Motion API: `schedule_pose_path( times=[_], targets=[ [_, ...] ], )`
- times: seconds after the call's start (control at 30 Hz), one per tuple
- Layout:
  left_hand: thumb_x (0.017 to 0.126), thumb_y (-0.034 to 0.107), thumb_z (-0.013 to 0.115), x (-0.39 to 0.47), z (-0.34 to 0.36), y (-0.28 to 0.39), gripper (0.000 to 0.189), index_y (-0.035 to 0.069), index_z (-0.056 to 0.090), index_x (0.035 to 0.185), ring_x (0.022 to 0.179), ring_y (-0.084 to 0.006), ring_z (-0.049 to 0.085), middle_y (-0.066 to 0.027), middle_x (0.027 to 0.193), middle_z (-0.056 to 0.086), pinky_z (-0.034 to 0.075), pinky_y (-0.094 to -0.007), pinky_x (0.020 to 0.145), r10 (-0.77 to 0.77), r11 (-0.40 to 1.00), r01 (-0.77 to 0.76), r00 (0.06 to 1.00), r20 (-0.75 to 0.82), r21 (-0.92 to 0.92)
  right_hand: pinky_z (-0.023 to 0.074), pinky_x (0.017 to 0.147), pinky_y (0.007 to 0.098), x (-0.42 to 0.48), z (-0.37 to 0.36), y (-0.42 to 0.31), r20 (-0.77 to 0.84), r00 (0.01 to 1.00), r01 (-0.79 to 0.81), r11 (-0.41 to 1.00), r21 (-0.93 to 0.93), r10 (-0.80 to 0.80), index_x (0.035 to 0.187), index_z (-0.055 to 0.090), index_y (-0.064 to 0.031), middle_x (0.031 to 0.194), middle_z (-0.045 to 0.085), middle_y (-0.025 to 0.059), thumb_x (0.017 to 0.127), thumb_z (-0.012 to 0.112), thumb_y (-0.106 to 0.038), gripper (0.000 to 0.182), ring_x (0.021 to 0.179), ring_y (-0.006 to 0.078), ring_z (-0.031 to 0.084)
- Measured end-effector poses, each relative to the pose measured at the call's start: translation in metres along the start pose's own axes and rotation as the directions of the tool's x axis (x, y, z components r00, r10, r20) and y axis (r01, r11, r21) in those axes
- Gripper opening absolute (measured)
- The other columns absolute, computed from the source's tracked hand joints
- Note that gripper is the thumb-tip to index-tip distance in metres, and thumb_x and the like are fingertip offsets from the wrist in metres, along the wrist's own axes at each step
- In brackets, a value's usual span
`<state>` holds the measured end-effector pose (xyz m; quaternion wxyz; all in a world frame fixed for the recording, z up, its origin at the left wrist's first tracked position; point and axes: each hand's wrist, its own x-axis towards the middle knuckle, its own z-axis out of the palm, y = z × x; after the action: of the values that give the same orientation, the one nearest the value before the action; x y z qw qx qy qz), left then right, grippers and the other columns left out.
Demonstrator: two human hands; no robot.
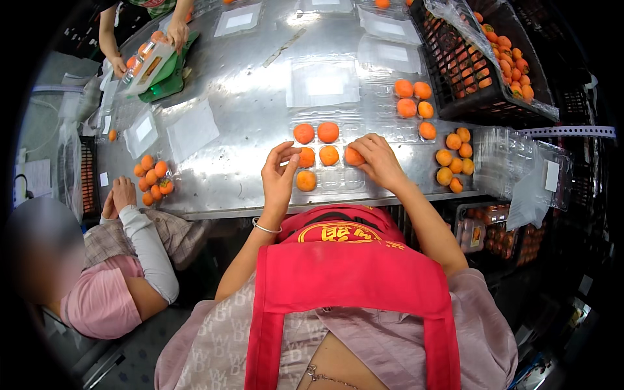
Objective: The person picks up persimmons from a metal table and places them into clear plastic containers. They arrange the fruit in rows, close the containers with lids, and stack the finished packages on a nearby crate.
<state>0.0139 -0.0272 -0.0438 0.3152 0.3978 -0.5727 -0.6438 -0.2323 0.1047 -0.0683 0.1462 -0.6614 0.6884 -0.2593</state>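
Note:
Straight ahead on the metal table lies a clear plastic fruit tray [355, 179] with moulded cups, several holding orange persimmons [328, 131]. My right hand [378, 160] grips a persimmon [354, 156] at the tray's right column. At the tray's left edge hovers my left hand [280, 168], fingers curved and apart with nothing in them. Its fingertips are close beside the middle-left persimmon [306, 157]; whether they touch it I cannot tell. Two cups at the near edge hold no fruit.
Loose persimmons [456, 166] lie to the right beside stacked clear trays [502, 163]. A black crate [453, 73] of persimmons stands at the back right. A co-worker's hands [178, 34] hold a filled pack [148, 68] over a green device. Another person [107, 297] sits at left.

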Motion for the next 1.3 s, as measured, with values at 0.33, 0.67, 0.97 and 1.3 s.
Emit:
schedule_pose_path(
  times=[0.33,0.67,0.97,1.3],
  targets=[
    [0.102,0.01,0.064,-0.014,-0.009,-0.02,0.033,-0.003,0.059,0.131,0.104,-0.0155,0.066,-0.0105,0.114,0.071,0.054,-0.0302,0.092,-0.057,0.998,0.057,0.998,-0.014,-0.022,0.0439,0.103,0.0451,0.011,-0.001,0.011,0.065,0.995,0.071,0.997,-0.02,-0.069,0.121,0.064,-0.01,0.125,0.06,0.0082,0.07,0.083,-0.01,0.054,0.122,0.0317,0.052],
    [0.102,0.01,0.062,-0.014,-0.006,-0.025,0.03,-0.002,0.061,0.13,0.102,-0.015,0.067,-0.0113,0.115,0.071,0.054,-0.0297,0.091,-0.082,0.994,0.082,0.997,0.008,-0.071,0.0399,0.098,0.0418,0.046,0.039,-0.045,0.118,0.993,0.035,0.956,-0.291,-0.001,0.108,0.066,-0.0057,0.114,0.056,0.008,0.071,0.083,-0.014,0.041,0.115,0.0273,0.052],
    [0.108,0.025,0.055,-0.015,-0.006,-0.015,0.037,-0.003,0.06,0.133,0.105,-0.0179,0.068,-0.0121,0.116,0.071,0.054,-0.0329,0.095,-0.176,0.98,0.188,0.973,0.152,-0.066,0.0351,0.106,0.0421,0.025,0.009,-0.068,-0.209,0.974,-0.063,0.989,0.133,0.09,0.118,0.066,-0.0107,0.125,0.059,0.0066,0.07,0.088,-0.021,0.053,0.124,0.03,0.048],
    [0.111,0.037,0.048,-0.026,0.028,0.061,0.046,-0.002,0.057,0.135,0.115,-0.0184,0.065,-0.0109,0.129,0.065,0.055,-0.0369,0.1,-0.192,0.793,0.467,0.802,0.566,-0.392,0.0437,0.099,0.0401,0.003,-0.052,-0.123,-0.325,0.929,-0.048,0.93,0.363,0.175,0.119,0.065,-0.0115,0.126,0.061,0.0034,0.072,0.087,-0.02,0.053,0.123,0.027,0.047]
  ],
)
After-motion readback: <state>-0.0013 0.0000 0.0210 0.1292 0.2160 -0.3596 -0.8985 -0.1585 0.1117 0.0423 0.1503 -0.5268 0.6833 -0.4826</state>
